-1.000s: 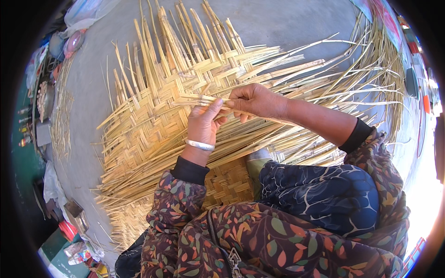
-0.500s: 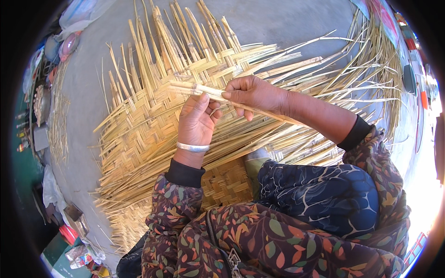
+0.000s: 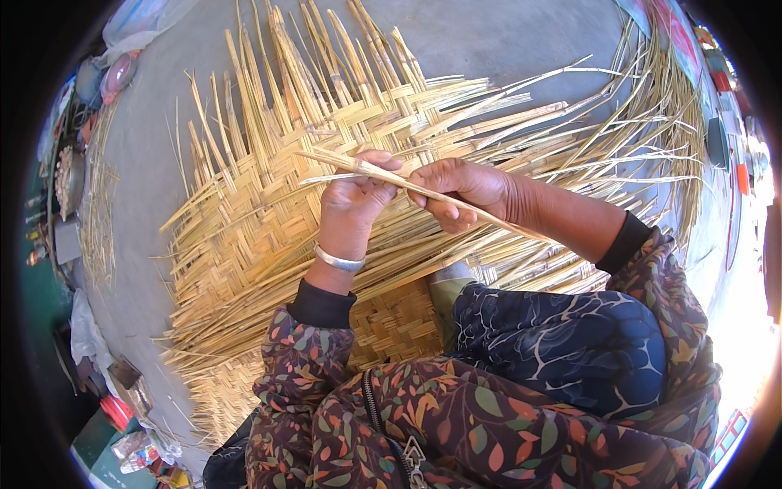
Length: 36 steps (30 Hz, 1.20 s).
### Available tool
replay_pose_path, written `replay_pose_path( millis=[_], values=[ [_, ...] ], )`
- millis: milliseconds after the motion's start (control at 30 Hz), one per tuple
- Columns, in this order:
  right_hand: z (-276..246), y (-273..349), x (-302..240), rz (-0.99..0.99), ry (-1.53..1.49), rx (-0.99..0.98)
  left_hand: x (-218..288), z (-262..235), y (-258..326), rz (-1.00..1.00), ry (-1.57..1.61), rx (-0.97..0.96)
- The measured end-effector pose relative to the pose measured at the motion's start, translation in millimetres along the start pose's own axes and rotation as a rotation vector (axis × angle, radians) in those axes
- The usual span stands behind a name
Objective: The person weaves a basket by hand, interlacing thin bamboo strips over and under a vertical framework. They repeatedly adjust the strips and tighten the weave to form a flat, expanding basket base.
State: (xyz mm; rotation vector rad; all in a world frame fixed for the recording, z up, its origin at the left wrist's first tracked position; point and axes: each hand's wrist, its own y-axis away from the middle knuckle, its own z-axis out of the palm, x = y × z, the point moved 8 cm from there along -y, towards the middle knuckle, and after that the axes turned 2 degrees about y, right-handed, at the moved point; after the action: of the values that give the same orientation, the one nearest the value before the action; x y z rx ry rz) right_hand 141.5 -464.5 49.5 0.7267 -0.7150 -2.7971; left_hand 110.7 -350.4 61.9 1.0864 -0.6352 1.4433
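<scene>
Strip (image 3: 399, 179) pinched two-handed

The left hand (image 3: 352, 204) and right hand (image 3: 468, 183) both grasp it, slanting above the mat (image 3: 252, 220), inside the mat's fringed far edge. Close, gentle pinches, evenly supporting both sides, should probably stop it bending or splintering.

A flat, straw-coloured woven mat (image 3: 236, 236) lies on the grey floor (image 3: 497, 41) before the person. Across its near part, long, pale-yellow split strips (image 3: 383, 261) lie lengthwise, extending rightward. Above the mat, a narrow, straw-coloured split stalk (image 3: 395, 180) slants between the hands, the left hand (image 3: 352, 204) left of the right hand (image 3: 468, 191). At far right, a bundle of thin, yellowish-green stalks (image 3: 688, 130) lies on the floor; at left, apart from the mat, lie thin, straw-coloured stalks (image 3: 99, 212). A crumpled, clear plastic bag (image 3: 85, 326) lies nearer the person, farther left.
</scene>
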Motion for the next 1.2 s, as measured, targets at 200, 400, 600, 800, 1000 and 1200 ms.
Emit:
replay_pose_path(
  millis=[200, 400, 600, 800, 1000, 1200],
  values=[
    [10.1, 2.5, 0.2, -0.005, -0.112, -0.138, 4.0, 4.5, 3.0, 0.017, -0.041, -0.048],
    [25.1, 1.5, -6.7, -0.034, -0.161, -0.252, 8.9, 5.7, 7.6, 0.043, 0.048, 0.068],
    [27.9, 2.6, -2.4, -0.041, -0.193, -0.285, 26.4, 13.1, 10.6, 0.139, 0.056, 0.159],
    [34.0, -1.0, -4.1, -0.068, -0.156, -0.257, 31.3, 9.7, 14.8, 0.181, 0.101, 0.276],
    [31.6, 6.2, 14.7, -0.019, -0.133, -0.193, 47.0, -33.0, 5.4, 0.255, 0.15, 0.371],
    [4.5, 7.9, -22.6, -0.066, 0.49, 0.291, -12.6, -33.1, 6.3, -0.071, 0.242, 0.354]
  ],
)
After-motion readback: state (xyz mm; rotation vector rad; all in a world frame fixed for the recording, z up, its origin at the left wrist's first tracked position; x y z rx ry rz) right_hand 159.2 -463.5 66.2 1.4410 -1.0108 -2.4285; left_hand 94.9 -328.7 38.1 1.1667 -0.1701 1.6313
